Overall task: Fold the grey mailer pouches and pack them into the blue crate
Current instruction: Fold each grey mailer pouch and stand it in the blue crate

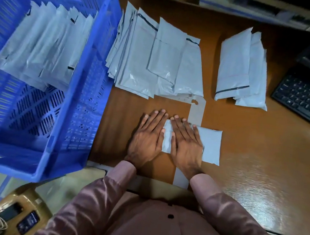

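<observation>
A folded grey mailer pouch point(210, 144) lies on the brown table in front of me. My left hand point(147, 137) and my right hand point(186, 143) lie flat on its left part, fingers straight, side by side, pressing it down. The blue crate point(87, 95) stands at the left with several folded grey pouches point(43, 46) leaning in a row in its far half. Beyond my hands a spread pile of flat grey pouches point(156, 58) lies on the table. A smaller stack of pouches point(241, 69) sits to the right of that pile.
A black keyboard point(303, 96) and a dark monitor base sit at the right edge of the table. Grey tape strips point(197, 110) mark the table top. A wooden stool point(16, 210) with small devices and cord stands at the lower left, below the crate.
</observation>
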Action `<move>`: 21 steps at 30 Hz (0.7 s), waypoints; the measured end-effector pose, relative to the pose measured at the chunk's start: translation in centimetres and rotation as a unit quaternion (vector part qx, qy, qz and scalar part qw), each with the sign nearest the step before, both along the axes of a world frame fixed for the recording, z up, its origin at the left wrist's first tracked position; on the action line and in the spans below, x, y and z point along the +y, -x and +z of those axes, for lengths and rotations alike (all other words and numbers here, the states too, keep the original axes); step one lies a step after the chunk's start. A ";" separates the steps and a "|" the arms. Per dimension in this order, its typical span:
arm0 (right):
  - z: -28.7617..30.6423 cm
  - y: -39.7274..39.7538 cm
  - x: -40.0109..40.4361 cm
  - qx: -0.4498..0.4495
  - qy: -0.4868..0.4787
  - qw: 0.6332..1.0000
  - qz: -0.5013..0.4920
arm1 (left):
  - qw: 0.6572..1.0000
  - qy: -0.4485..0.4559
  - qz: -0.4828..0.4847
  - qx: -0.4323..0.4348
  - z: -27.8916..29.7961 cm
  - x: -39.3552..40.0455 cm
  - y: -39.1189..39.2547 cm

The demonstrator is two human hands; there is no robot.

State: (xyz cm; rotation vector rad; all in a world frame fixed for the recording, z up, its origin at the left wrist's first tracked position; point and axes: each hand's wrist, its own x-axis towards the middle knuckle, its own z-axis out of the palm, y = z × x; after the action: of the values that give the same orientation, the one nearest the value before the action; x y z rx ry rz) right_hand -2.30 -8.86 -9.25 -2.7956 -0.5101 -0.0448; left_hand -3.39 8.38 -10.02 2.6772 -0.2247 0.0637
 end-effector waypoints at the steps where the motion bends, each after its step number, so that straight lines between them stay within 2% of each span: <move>1: 0.2 0.0 0.0 0.003 -0.004 1.000 0.000 | 1.000 0.002 0.001 -0.001 0.1 0.0 0.0; 6: 0.5 0.1 -0.2 0.028 -0.048 0.998 0.006 | 1.000 0.002 -0.008 -0.001 0.2 0.2 0.1; 8: 1.0 0.1 -0.6 0.072 -0.114 0.991 -0.006 | 1.000 0.004 -0.013 0.013 0.2 0.4 0.1; 11: 3.1 -0.4 -2.0 0.164 -0.237 0.957 -0.016 | 0.998 -0.004 -0.018 0.053 1.3 0.6 -0.1; 12: 3.8 -0.7 -2.9 0.176 -0.230 0.957 -0.012 | 0.998 -0.013 -0.032 0.061 1.9 0.5 -0.2; 13: 4.4 -0.9 -3.8 0.178 -0.182 0.967 -0.009 | 0.996 -0.026 -0.052 0.063 2.6 0.4 -0.2; 16: 5.6 -1.4 -6.0 0.153 0.025 0.988 -0.004 | 0.988 -0.082 -0.103 0.075 4.6 -0.3 -0.7; 18: 6.1 -1.6 -6.6 0.162 0.064 0.985 -0.014 | 0.981 -0.122 -0.113 0.098 5.6 -1.0 -1.5; 21: 6.9 -1.6 -6.8 0.162 0.065 0.984 -0.023 | 0.976 -0.147 -0.119 0.106 7.0 -1.9 -2.4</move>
State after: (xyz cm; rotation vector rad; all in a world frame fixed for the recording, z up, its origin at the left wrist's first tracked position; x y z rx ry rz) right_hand -0.67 -15.63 -2.39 -2.8580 -0.3798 0.4407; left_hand -0.99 6.44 -3.05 2.8972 -0.5189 -0.3547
